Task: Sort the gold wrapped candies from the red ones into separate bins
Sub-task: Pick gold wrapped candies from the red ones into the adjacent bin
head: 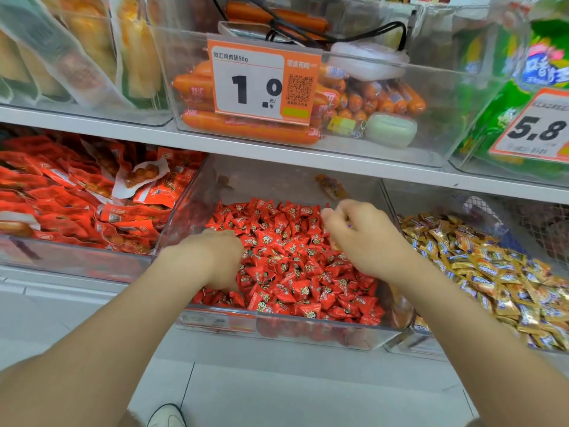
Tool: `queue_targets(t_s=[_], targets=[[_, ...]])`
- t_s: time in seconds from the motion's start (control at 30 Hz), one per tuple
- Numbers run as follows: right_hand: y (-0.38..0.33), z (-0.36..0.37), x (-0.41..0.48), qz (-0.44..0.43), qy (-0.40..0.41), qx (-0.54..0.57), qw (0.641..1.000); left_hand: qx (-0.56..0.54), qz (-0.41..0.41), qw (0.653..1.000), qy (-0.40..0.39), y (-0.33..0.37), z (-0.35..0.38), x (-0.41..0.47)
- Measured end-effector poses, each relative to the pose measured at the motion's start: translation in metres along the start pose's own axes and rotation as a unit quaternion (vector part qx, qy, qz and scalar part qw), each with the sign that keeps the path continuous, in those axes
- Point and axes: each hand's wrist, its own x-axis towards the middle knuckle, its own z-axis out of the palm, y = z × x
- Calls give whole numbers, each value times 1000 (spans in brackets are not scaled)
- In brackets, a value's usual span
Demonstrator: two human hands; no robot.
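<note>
A clear middle bin (277, 320) on the lower shelf is full of red wrapped candies (292, 272). The clear bin to its right (400, 343) holds gold wrapped candies (480, 272) with purple labels. My left hand (215, 257) is palm down at the left side of the red pile, its fingers dug into the candies and its fingertips hidden. My right hand (360, 235) hovers over the right side of the red bin with its fingers curled. A speck of purple wrapper shows between them, and a bit of gold shows under its edge.
A bin of larger red snack packets (77, 204) stands to the left. The upper shelf (246, 146) carries a bin of orange sausages (354, 100) with a price tag (261, 81), and green bags (508, 97) at the right. The white floor lies below.
</note>
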Motion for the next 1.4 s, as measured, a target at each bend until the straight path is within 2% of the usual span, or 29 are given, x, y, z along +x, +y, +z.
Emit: queue_targets(t_s=[0.07, 0.13, 0.2, 0.27, 0.37, 0.43, 0.57, 0.63, 0.7, 0.77, 0.83, 1.0, 1.07, 1.17, 1.27, 1.4], targets=[[0, 6, 1, 2, 7, 61, 998, -9, 9, 1000, 28, 1, -4, -3], [-4, 13, 0, -35, -35, 89, 995, -73, 43, 994, 63, 1, -5, 0], [-9, 28, 1, -124, -78, -14, 989, -164, 97, 975, 112, 2, -4, 5], [-17, 47, 1, -152, -136, -156, 966, -200, 148, 961, 122, 6, 0, 12], [-25, 56, 5, -95, -161, -320, 929, -127, 130, 978, 103, 8, 9, 18], [-22, 46, 12, -64, -157, -358, 918, -109, 85, 985, 106, 2, 11, 21], [-9, 24, 14, -8, -220, -369, 903, -76, 46, 990, 109, 1, 6, 20], [-8, 20, 13, -23, -201, -372, 906, -73, 50, 983, 160, 9, 3, 22], [-9, 22, 14, -49, -143, -351, 924, -111, 84, 975, 172, 18, 2, 27], [-12, 27, 17, -71, -94, -275, 954, -140, 111, 976, 125, 22, 2, 33], [-15, 35, 20, -77, -88, -217, 969, -127, 119, 981, 86, 23, 3, 39], [-9, 43, 27, -49, -113, -208, 970, -161, 141, 976, 41, 17, 10, 48], [-5, 36, 29, -46, -118, -184, 975, -133, 143, 980, 28, 13, 9, 46], [-5, 27, 24, -49, -180, -117, 976, -73, 157, 985, 4, 14, 7, 43], [-2, 28, 19, -40, -216, -201, 954, -87, 145, 986, 2, 13, 7, 43], [0, 18, 17, -21, -163, -294, 942, -96, 123, 987, 35, 14, 10, 48]])
